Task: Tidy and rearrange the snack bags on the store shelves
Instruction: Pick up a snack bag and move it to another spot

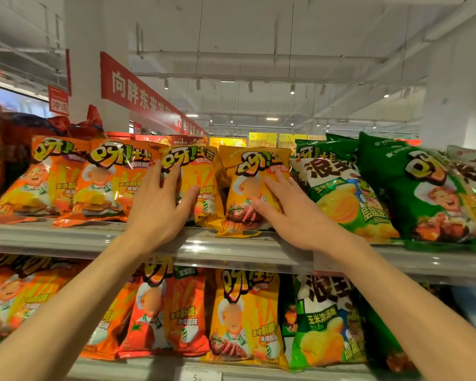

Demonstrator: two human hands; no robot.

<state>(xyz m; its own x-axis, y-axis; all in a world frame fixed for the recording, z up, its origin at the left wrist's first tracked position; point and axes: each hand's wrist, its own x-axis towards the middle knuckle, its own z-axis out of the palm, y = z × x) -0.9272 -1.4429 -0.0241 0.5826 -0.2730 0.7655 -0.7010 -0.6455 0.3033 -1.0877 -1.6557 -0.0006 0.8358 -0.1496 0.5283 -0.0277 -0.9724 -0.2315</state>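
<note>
Snack bags stand in a row on the top shelf (66,237). My left hand (157,207) lies with straight fingers on the front of a yellow-orange bag (201,174) in the middle. My right hand (289,210) presses flat on the neighbouring yellow bag (248,193) with a steak picture, which leans to the left. To their left stand two orange bags (107,180). To the right are a green and white corn bag (341,193) and a dark green bag (423,193).
The lower shelf (149,369) carries more bags: orange, red tomato (171,312), yellow (245,317) and green (327,325). Red bags (74,125) lie atop the shelf at the far left. A red banner (138,89) hangs overhead.
</note>
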